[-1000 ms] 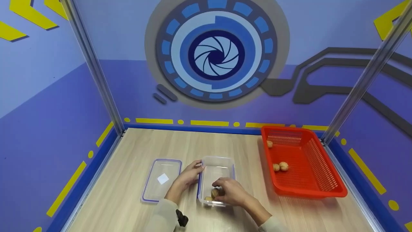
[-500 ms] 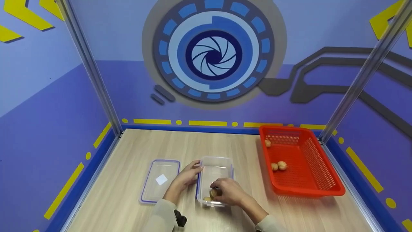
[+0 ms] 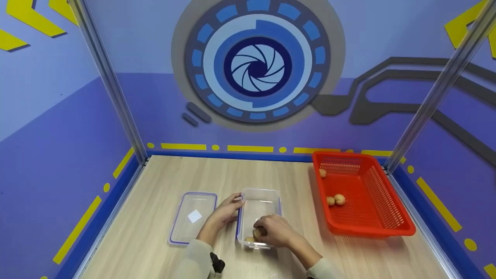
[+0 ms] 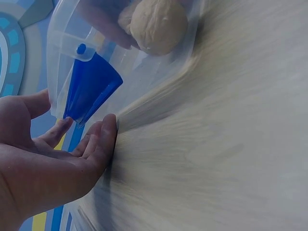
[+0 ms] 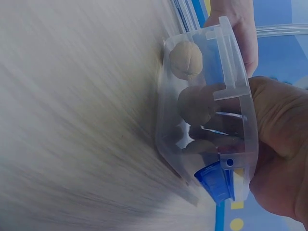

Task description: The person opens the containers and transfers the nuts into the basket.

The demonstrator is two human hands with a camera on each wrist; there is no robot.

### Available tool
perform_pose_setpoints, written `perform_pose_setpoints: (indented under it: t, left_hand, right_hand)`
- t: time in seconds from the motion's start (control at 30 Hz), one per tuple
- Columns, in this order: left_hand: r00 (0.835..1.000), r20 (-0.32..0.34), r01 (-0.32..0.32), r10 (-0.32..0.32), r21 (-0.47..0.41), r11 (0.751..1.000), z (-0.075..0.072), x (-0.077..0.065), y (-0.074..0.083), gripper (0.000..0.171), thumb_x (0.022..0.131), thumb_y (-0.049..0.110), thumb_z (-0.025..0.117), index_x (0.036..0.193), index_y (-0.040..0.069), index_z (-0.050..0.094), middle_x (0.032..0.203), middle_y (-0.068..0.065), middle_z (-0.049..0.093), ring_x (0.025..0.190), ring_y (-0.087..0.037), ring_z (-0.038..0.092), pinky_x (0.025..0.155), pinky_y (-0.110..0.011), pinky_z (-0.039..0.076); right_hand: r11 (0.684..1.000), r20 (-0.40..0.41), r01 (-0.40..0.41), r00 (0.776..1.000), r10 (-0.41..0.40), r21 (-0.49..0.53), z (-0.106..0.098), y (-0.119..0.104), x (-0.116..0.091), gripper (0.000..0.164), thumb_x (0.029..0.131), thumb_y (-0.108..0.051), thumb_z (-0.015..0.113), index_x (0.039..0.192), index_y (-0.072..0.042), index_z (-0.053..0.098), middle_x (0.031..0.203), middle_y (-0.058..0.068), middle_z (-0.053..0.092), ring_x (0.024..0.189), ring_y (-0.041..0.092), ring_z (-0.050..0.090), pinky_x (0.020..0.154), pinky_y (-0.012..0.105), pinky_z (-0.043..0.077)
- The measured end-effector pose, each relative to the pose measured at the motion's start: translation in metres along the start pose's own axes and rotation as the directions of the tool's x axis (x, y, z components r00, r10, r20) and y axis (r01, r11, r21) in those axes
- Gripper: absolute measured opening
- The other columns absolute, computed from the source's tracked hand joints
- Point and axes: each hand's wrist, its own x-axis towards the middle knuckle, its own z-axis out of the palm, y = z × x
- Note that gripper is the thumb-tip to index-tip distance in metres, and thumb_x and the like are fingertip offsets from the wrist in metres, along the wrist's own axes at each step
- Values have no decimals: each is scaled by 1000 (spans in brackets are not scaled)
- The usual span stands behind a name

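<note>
A clear plastic food container [image 3: 259, 205] with blue side latches sits on the wooden table, its top uncovered. My left hand [image 3: 226, 212] holds its left side, with thumb and fingers at the rim and around the blue latch [image 4: 91, 86]. My right hand [image 3: 277, 230] reaches inside the near end, fingers curled round a walnut [image 3: 257, 233]. Another walnut [image 3: 250, 240] lies at the near left corner, and it shows through the wall in the right wrist view as a pale walnut [image 5: 186, 60]. The right fingertips are partly hidden behind the walnuts.
The container's lid [image 3: 188, 228], purple-edged with a white square label, lies flat to the left. A red perforated basket [image 3: 372, 205] stands at the right with a pair of walnuts [image 3: 335, 200] and one more walnut [image 3: 322, 173] along its left side. Panel walls enclose the table.
Both hands stay at the container, with the right fingers keeping hold of the walnut inside. The whole head view shifted slightly left after the first frame; the things stand as before.
</note>
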Motion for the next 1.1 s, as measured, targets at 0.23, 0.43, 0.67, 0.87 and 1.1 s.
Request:
perform_pose_setpoints:
  t: [0.23,0.43,0.67,0.87,1.1]
  left_hand:
    - [1000,-5,8,-8,4,1000,-1,0,-1,54,111,20,56,159,1,39,151,-27,46,129,-41,60,98,-49,57]
    - [1000,-14,-2,2,-5,1000,-1,0,-1,53,110,18,57,157,1,41,150,-27,49,128,-41,61,99,-48,57]
    - [1000,-13,0,0,-2,1000,1,2,0,53,110,16,55,159,1,39,151,-28,48,128,-41,61,98,-49,57]
    - [1000,6,-5,5,1,1000,2,2,1,55,111,19,56,160,2,38,154,-28,45,131,-44,58,101,-51,56]
    - [1000,-1,9,-9,-2,1000,1,1,1,51,111,16,53,159,3,40,155,-26,45,130,-42,59,99,-50,57]
  right_hand:
    - [998,-35,-31,999,33,52,5,2,-3,29,77,-16,89,104,-11,79,97,-5,75,87,11,66,78,34,56]
    - [990,-88,-46,994,59,135,8,5,-6,30,79,-12,87,107,-9,76,98,-5,73,88,10,66,79,32,57]
    - [980,-95,-9,995,28,198,6,6,-8,29,81,-8,87,107,-6,75,96,-2,72,86,10,66,77,25,57]
    - [975,-115,15,993,11,222,-1,8,-7,27,82,-5,87,106,-5,74,96,1,72,86,11,67,74,23,58]
    - [961,-108,20,994,10,276,-11,10,-5,30,82,-3,87,108,-4,73,99,3,69,88,14,68,75,29,61]
